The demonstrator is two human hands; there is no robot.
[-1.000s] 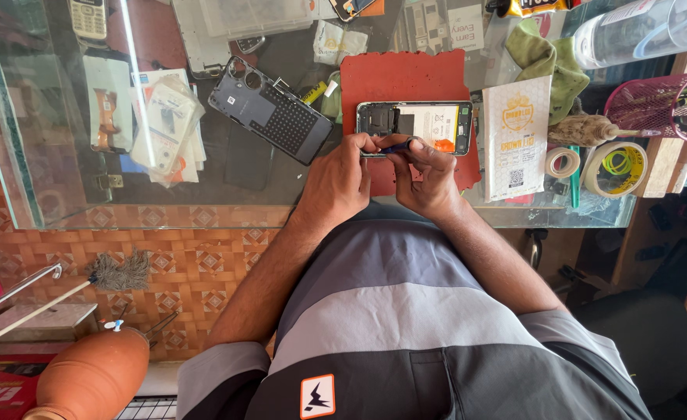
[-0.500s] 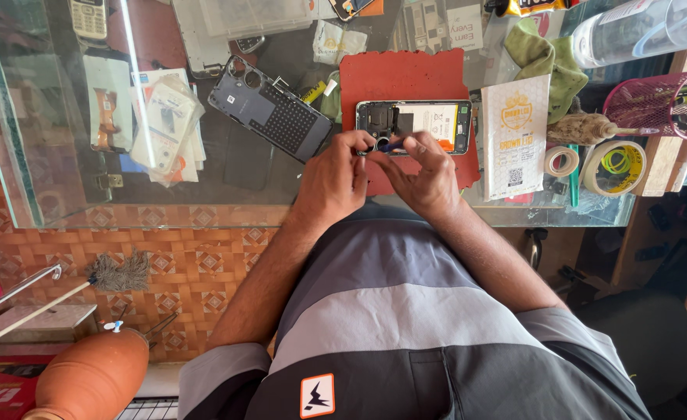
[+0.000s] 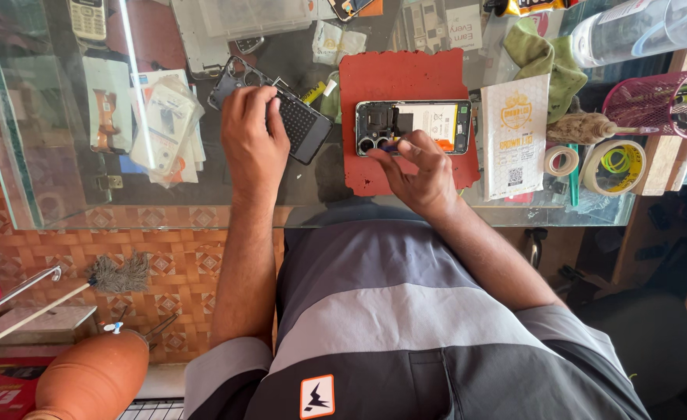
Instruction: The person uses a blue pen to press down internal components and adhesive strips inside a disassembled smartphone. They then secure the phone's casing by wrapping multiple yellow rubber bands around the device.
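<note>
An opened phone with its back off lies on a red mat on the glass counter. My right hand rests at the phone's near edge by the camera end, with thumb and forefinger pinched on a small dark-blue item whose kind I cannot make out. My left hand is off to the left, fingers curled over a dark phone back cover that lies tilted on the glass.
Right of the mat lie a printed paper packet, a green cloth, a small brush, tape rolls and a pink mesh basket. Plastic-wrapped packets sit left. A duster lies below the counter.
My left hand left the phone and moved left onto the dark back cover. My right hand stays at the phone's near edge.
</note>
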